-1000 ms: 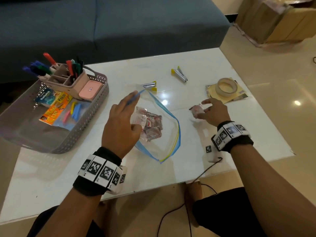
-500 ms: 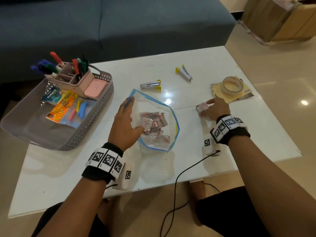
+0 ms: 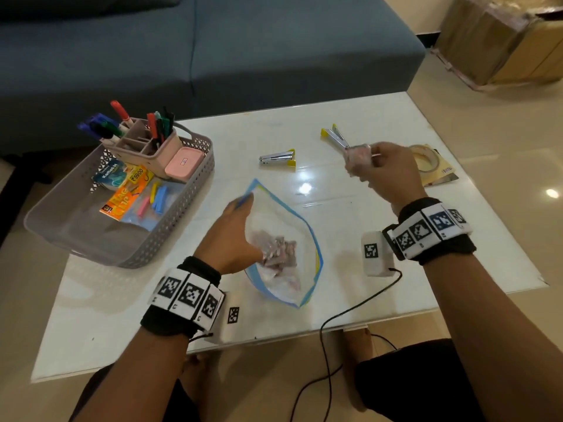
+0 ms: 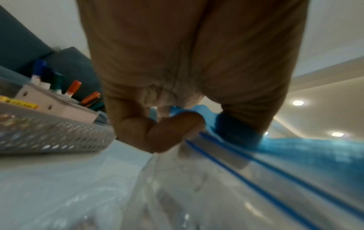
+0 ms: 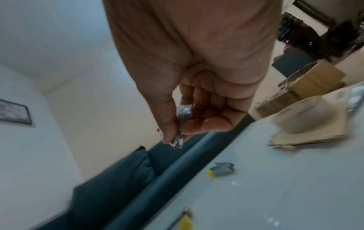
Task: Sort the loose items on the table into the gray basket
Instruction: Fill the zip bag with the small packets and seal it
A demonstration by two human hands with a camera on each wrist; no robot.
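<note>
White table [image 3: 380,123] w/ gray basket [image 3: 170,239] at its left edge, holding a pink organizer [image 3: 143,144] of markers, clip packs & a pink case. Zip bag [image 3: 292,226] lies mid-table, mouth open, small wrapped pieces inside; left hand [image 3: 231,239] pinches its blue rim betw. thumb & fingers. Right hand [image 3: 387,175] is raised above the table, fingers curled round a wrapped piece [image 5: 182,115]. Two staplers [image 3: 278,158] lie beyond the bag; tape roll [image 3: 426,156] sits on paper far right.
</note>
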